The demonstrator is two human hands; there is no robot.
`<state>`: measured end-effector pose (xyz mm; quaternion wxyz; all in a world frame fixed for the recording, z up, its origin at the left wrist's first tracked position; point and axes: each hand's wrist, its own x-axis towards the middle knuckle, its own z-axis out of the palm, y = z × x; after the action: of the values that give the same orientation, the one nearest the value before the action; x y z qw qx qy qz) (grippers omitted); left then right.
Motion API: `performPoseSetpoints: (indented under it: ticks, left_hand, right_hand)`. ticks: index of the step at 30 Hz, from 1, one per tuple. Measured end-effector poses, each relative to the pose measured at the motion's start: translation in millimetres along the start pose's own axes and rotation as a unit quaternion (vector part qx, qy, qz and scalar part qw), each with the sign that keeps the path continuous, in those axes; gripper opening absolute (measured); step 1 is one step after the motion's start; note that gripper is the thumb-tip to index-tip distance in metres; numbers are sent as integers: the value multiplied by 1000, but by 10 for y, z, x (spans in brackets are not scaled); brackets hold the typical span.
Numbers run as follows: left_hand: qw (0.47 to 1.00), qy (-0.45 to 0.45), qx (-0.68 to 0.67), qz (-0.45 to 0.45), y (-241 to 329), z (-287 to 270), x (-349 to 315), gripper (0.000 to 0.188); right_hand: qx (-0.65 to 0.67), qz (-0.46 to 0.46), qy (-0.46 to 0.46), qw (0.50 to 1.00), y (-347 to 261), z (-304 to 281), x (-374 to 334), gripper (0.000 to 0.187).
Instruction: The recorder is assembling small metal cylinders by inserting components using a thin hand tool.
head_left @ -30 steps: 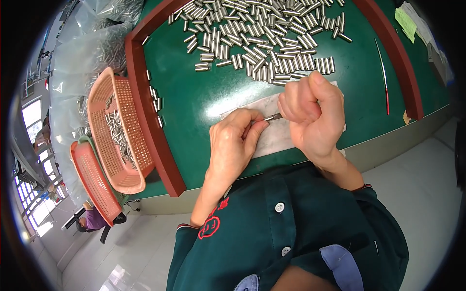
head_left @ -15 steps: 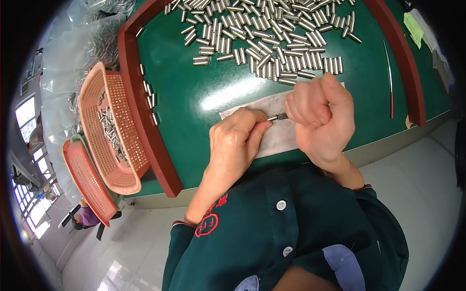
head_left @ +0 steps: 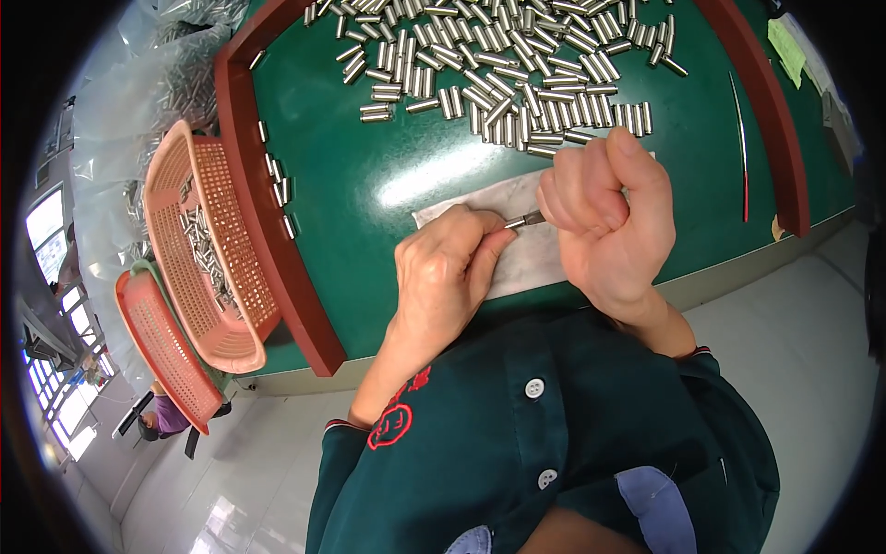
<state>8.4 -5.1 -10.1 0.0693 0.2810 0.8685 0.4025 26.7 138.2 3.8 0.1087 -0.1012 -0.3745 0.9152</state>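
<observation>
My left hand (head_left: pixel 441 263) pinches a small shiny metal cylinder (head_left: pixel 513 223) between thumb and forefinger. My right hand (head_left: pixel 614 222) is closed in a fist around a slim metal tool (head_left: pixel 535 218); its handle is hidden inside the fist. The tool's tip meets the right end of the cylinder, but I cannot tell whether it goes inside. Both hands are over a pale, stained cloth (head_left: pixel 544 265) spread on the green tabletop (head_left: pixel 332 198). Beyond them lies a large heap of similar metal cylinders (head_left: pixel 498 69), the nearest ones lined up in rows.
A red-brown raised border (head_left: pixel 263 208) edges the table, with several cylinders along its left inner side. Left of it are a pink basket (head_left: pixel 249 231) holding small metal pieces, a red basket (head_left: pixel 166 355) and plastic bags (head_left: pixel 180 83). A thin red-ended tool (head_left: pixel 742 152) lies at right.
The view has shifted slightly, so the table and heap sit a little differently. My hands keep the same grip, with the tool still against the cylinder.
</observation>
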Motion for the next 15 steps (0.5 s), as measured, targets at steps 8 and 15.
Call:
performPoseSetpoints:
  ticks: [8,15]
  left_hand:
    - [1000,3,-17,-13,1,1,-18,12]
    - [1000,0,-21,-12,-12,1,-10,12]
  right_hand:
    - [4,-1,6,1000,-7,5,-7,43]
    - [7,15,9,1000,-34,18,13,44]
